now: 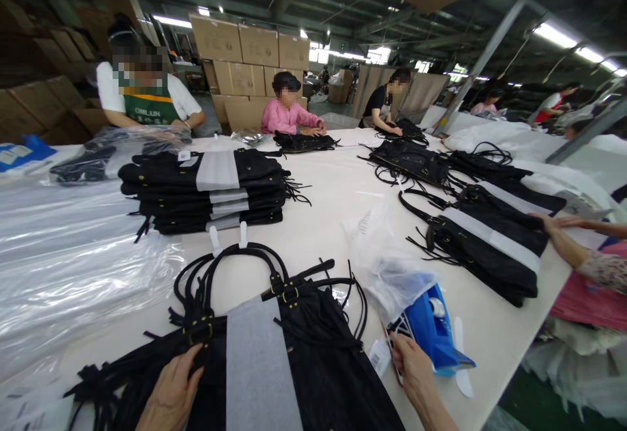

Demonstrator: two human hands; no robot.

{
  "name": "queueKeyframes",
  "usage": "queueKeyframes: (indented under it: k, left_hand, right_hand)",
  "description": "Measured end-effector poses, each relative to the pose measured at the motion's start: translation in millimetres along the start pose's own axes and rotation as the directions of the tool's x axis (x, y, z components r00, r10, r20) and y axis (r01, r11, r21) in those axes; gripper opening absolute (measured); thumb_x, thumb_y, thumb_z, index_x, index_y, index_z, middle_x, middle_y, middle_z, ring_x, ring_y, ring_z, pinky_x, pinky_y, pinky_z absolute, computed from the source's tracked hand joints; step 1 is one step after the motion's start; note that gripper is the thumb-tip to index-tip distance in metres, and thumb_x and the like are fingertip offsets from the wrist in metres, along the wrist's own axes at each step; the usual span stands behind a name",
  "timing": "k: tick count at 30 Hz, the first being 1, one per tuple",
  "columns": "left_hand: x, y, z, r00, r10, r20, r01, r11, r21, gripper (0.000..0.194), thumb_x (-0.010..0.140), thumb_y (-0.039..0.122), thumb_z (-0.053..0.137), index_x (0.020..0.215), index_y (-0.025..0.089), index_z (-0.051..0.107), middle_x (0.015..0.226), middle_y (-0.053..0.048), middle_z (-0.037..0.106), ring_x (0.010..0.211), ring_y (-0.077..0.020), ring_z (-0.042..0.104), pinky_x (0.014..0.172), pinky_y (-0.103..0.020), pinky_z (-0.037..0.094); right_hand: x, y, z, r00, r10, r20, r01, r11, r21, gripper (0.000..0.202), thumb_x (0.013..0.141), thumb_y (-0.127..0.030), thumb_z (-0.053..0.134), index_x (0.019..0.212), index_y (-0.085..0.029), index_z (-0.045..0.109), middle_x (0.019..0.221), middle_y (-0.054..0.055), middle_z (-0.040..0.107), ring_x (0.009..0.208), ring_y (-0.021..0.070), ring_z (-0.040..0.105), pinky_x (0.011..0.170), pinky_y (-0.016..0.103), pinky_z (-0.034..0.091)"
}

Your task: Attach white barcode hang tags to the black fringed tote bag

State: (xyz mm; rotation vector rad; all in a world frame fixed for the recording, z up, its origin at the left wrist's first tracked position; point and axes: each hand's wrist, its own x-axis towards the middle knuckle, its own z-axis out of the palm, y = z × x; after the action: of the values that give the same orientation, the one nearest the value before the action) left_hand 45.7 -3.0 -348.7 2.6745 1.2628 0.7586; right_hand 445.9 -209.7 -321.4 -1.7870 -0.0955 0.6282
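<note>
Handbag [294, 346] handles away, lengthwise

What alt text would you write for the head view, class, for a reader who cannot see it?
A person's left hand rests on a black handbag banded with grey paper, while the right hand touches a blue tape dispenser on a white table. Beyond lie a stack of black bags and seated co-workers handling more bags.

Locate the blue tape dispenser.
In the head view the blue tape dispenser sits low right on the white table, just above the right hand.
</note>
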Motion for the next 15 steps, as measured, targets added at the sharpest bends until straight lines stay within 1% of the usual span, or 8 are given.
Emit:
queueKeyframes:
  k: [3, 6, 8, 10, 11, 12, 14, 15]
  left_hand:
    - [1, 3, -3.3, 1.0, -0.014, 0.002, 0.014, 1.0, -0.012, 0.031, 0.084, 0.038, 0.036, 0.106, 0.02, 0.049, 0.082, -0.003, 0.06, 0.077, -0.0181, 0.059, 0.073, -0.031, 0.05]
    - [6, 10, -13.0, 0.999, -0.03, 0.022, 0.029, 0.999, 0.037, 0.035, 0.085, 0.039, 0.033, 0.106, 0.018, 0.051, 0.081, -0.004, 0.061, 0.074, -0.0184, 0.059, 0.068, -0.031, 0.05]
    - [13, 21, -22.7, 0.999, -0.041, 0.008, 0.04, 0.989, 0.144, 0.04, 0.085, 0.042, 0.031, 0.104, 0.016, 0.054, 0.082, -0.006, 0.061, 0.074, -0.0214, 0.059, 0.062, -0.034, 0.047]
    - [24, 38, -33.6, 0.999, -0.051, -0.018, 0.053, 0.977, 0.207, 0.042, 0.084, 0.043, 0.031, 0.103, 0.016, 0.057, 0.085, -0.008, 0.062, 0.079, -0.0257, 0.058, 0.062, -0.038, 0.045]
    - [31, 50, -38.9, 0.998, -0.057, -0.025, 0.06, 0.982, 0.18, 0.04, 0.084, 0.042, 0.033, 0.101, 0.017, 0.059, 0.086, -0.008, 0.062, 0.082, -0.0273, 0.058, 0.064, -0.039, 0.044]
    - [39, 63, -44.0, 0.998, -0.067, -0.004, 0.067, 0.993, 0.101, 0.036, 0.083, 0.04, 0.036, 0.1, 0.019, 0.06, 0.089, -0.008, 0.063, 0.086, -0.0282, 0.057, 0.069, -0.04, 0.044]
    - [54, 95, -52.7, 0.99, -0.125, 0.068, 0.135, 0.977, -0.166, 0.028, 0.08, 0.036, 0.043, 0.092, 0.021, 0.063, 0.087, -0.006, 0.064, 0.088, -0.0266, 0.056, 0.074, -0.039, 0.044]
    - [62, 111, -56.3, 0.977, -0.154, 0.146, 0.195, 0.924, -0.329, 0.024, 0.078, 0.034, 0.046, 0.088, 0.021, 0.063, 0.085, -0.005, 0.064, 0.087, -0.024, 0.056, 0.077, -0.036, 0.044]
  right_hand:
    - [-17, -15, -3, 0.997, 0.042, 0.063, -0.047, 0.996, 0.079, 0.034, 0.05, -0.048, 0.068, 0.061, -0.017, 0.058, 0.047, -0.004, 0.049, 0.043, 0.0083, 0.04, 0.041, 0.021, 0.031]
    - [-35, -40, 3, 0.98, 0.042, 0.194, -0.067, 0.99, 0.123, 0.035, 0.053, -0.046, 0.07, 0.063, -0.015, 0.058, 0.049, -0.003, 0.051, 0.044, 0.007, 0.039, 0.043, 0.02, 0.029]
    - [-46, -59, 12, 0.955, 0.029, 0.294, -0.074, 0.987, 0.143, 0.034, 0.056, -0.045, 0.07, 0.062, -0.014, 0.058, 0.047, -0.003, 0.051, 0.043, 0.0057, 0.036, 0.042, 0.02, 0.026]
    - [-57, -75, 25, 0.924, 0.017, 0.383, -0.077, 0.987, 0.143, 0.034, 0.059, -0.045, 0.07, 0.063, -0.014, 0.057, 0.048, -0.002, 0.053, 0.043, 0.0054, 0.036, 0.043, 0.019, 0.025]
    - [-63, -82, 32, 0.908, 0.011, 0.42, -0.073, 0.989, 0.131, 0.034, 0.06, -0.045, 0.069, 0.064, -0.014, 0.057, 0.049, -0.001, 0.054, 0.043, 0.0054, 0.036, 0.043, 0.019, 0.024]
    - [-69, -87, 40, 0.888, 0.004, 0.459, -0.064, 0.991, 0.115, 0.033, 0.061, -0.045, 0.069, 0.064, -0.014, 0.057, 0.05, -0.001, 0.055, 0.043, 0.0056, 0.037, 0.043, 0.019, 0.024]
    - [-80, -94, 57, 0.839, -0.013, 0.544, -0.037, 0.996, 0.08, 0.032, 0.065, -0.044, 0.066, 0.066, -0.014, 0.057, 0.052, 0.0, 0.056, 0.045, 0.0061, 0.038, 0.044, 0.019, 0.025]
    - [-85, -96, 66, 0.809, -0.018, 0.587, -0.024, 0.998, 0.064, 0.031, 0.066, -0.044, 0.065, 0.066, -0.014, 0.057, 0.054, 0.0, 0.057, 0.046, 0.0065, 0.039, 0.044, 0.02, 0.025]
